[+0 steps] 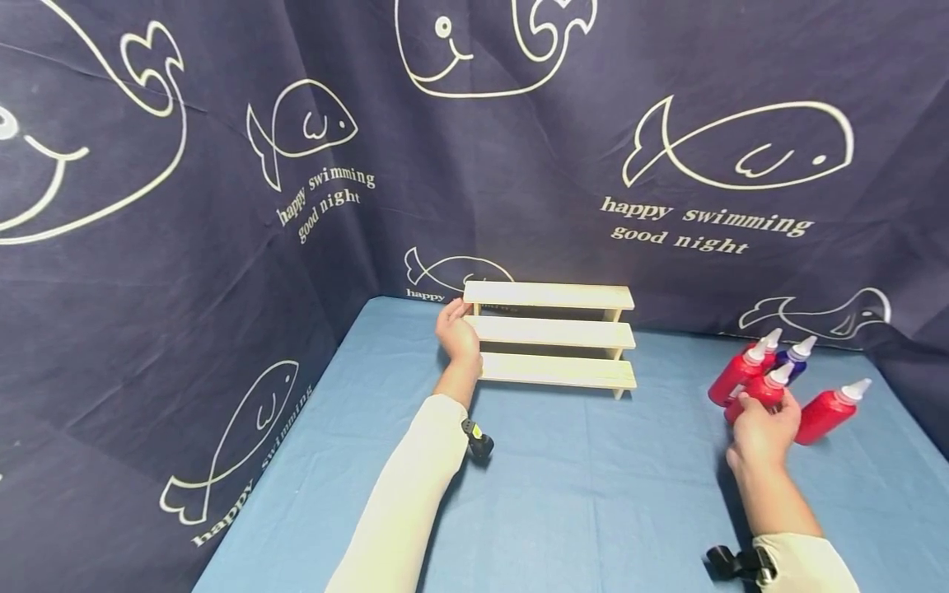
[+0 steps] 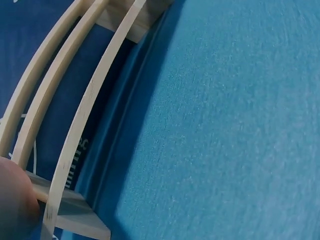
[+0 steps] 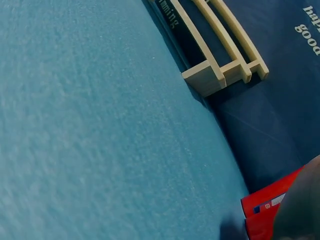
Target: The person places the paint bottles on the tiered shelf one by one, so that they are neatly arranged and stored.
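Observation:
A three-tier wooden display stand point(image 1: 550, 332) stands at the back of the table. My left hand point(image 1: 458, 332) grips it at its left end, fingers by the top tier; in the left wrist view part of the hand point(image 2: 17, 200) lies against the stand's end, most of it out of frame. On the right, my right hand point(image 1: 767, 428) holds a red squeeze bottle point(image 1: 767, 391) with a white pointed nozzle. Close around it are another red bottle point(image 1: 734, 379), a dark blue bottle point(image 1: 796, 364) partly hidden behind, and a red bottle point(image 1: 823, 417) to the right.
A blue cloth point(image 1: 593, 486) covers the table. Dark blue curtain point(image 1: 519, 173) with white fish drawings hangs along the back and left. One more red bottle point(image 1: 769, 349) shows partly behind the others. Each wrist wears a black camera.

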Available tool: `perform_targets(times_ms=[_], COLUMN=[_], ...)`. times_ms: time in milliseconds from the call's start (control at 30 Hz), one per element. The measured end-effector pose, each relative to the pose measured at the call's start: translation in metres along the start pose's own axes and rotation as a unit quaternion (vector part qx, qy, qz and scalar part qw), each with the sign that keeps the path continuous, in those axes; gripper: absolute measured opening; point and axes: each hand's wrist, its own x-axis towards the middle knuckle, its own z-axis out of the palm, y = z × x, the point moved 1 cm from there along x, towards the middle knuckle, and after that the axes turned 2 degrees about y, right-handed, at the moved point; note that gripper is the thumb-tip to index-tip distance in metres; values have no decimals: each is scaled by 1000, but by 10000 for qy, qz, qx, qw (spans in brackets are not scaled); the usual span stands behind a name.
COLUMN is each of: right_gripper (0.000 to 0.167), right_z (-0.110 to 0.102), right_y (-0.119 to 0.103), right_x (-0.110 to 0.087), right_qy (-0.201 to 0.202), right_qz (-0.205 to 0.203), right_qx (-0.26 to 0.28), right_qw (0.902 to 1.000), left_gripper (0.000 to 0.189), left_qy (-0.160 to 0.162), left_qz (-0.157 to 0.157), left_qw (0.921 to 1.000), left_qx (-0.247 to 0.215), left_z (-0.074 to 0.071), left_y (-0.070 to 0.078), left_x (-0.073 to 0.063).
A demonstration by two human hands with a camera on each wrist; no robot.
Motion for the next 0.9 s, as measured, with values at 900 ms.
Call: perform_targets(times_ms=[900], right_gripper=[35], right_z=[20], right_y=[0], right_x=[-34], right_qy=[-136], right_qz=[-124], right_qx=[649], right_qw=[9977], left_gripper=[39], left_qy=[655], left_qz=[-59], left_qw=[9894], left_qx=[-1295], left_z=[4], left_y=[-6], left_x=[9])
